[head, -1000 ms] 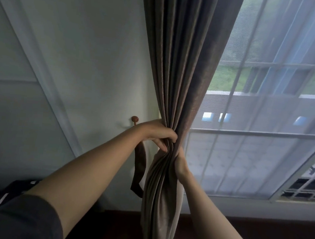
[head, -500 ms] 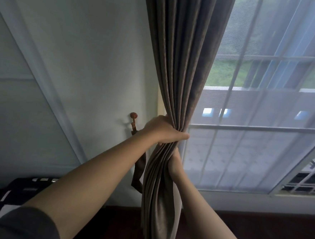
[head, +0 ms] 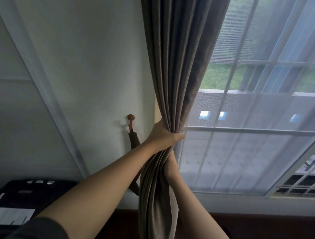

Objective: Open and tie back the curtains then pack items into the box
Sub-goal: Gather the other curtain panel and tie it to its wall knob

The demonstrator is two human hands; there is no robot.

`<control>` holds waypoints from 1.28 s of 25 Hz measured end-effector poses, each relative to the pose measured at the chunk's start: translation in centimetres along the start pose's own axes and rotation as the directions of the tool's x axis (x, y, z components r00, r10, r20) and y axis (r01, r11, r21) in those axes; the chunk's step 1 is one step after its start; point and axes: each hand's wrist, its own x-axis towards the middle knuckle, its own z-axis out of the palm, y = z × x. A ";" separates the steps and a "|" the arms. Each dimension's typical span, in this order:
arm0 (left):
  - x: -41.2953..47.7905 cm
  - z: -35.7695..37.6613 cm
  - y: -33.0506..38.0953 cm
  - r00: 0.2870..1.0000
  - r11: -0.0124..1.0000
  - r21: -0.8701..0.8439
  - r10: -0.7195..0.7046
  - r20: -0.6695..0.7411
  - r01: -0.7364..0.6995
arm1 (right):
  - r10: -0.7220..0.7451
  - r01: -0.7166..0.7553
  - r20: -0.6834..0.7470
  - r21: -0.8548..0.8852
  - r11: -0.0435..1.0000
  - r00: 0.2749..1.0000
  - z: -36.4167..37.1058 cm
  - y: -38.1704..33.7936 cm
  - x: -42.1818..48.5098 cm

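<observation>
1 head-worn wide-angle view, facing forward, close to curtain [head: 177, 68] and window [head: 256, 100]

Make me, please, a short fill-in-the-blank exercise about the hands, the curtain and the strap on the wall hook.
1. The left hand grips the curtain ____ the right hand.
2. The strap hangs from the hook, on the ____ side of the curtain.
3. The number of hands gripping the curtain is ____.
Missing words: above; left; two.
</observation>
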 end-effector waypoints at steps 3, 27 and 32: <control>0.3 -0.3 -0.4 1.000 0.998 -0.057 -0.027 -0.009 0.027 | 0.007 -0.008 0.019 0.045 0.999 1.000 0.7 -0.2 0.1; -0.5 -16.8 -6.2 0.973 0.998 -0.066 -0.024 -0.230 0.009 | 0.141 -0.079 0.020 -0.743 0.665 0.990 9.2 6.2 14.2; -0.3 -17.5 -6.3 0.977 0.999 -0.044 -0.024 -0.211 0.015 | 0.194 -0.069 0.084 -0.740 0.669 0.977 8.9 7.4 15.0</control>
